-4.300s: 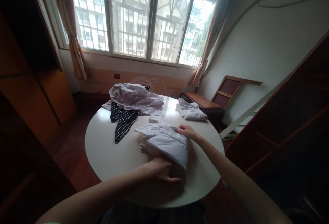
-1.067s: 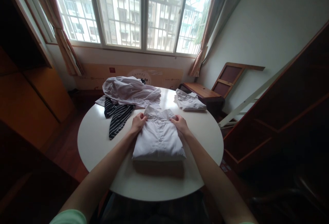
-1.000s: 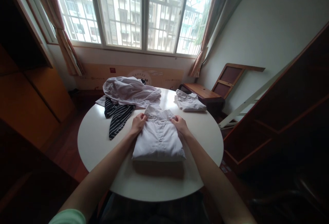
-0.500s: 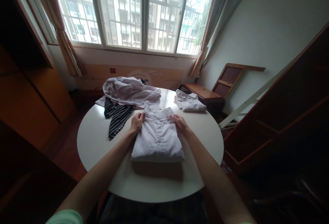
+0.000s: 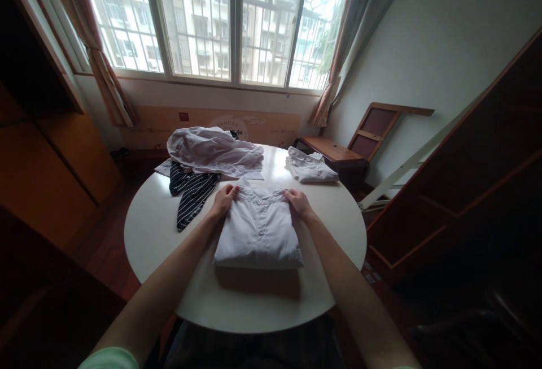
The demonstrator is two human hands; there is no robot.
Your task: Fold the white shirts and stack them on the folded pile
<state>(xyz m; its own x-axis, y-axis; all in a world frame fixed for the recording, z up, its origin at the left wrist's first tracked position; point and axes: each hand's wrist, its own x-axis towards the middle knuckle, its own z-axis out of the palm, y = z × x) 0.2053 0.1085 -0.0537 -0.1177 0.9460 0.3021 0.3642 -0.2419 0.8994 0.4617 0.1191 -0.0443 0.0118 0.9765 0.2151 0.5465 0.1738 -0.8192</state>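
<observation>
A folded white button shirt (image 5: pixel 258 233) lies front up on the round white table (image 5: pixel 161 233), collar toward the window. My left hand (image 5: pixel 223 200) pinches the collar's left corner. My right hand (image 5: pixel 298 204) rests on the collar's right corner with its fingers curled onto the cloth. Both forearms reach in from the near edge, one on each side of the shirt.
A crumpled pale shirt (image 5: pixel 214 153) lies over a dark striped garment (image 5: pixel 190 194) at the table's far left. Another folded white shirt (image 5: pixel 310 168) sits at the far right. Beyond stand a wooden desk (image 5: pixel 334 154), windows, and dark wooden furniture (image 5: pixel 466 177) on the right.
Since 4.3 s ago the shirt was turned front up and squared. Over the last second both hands slid outward along the collar, flattening it; the view shifted slightly.
</observation>
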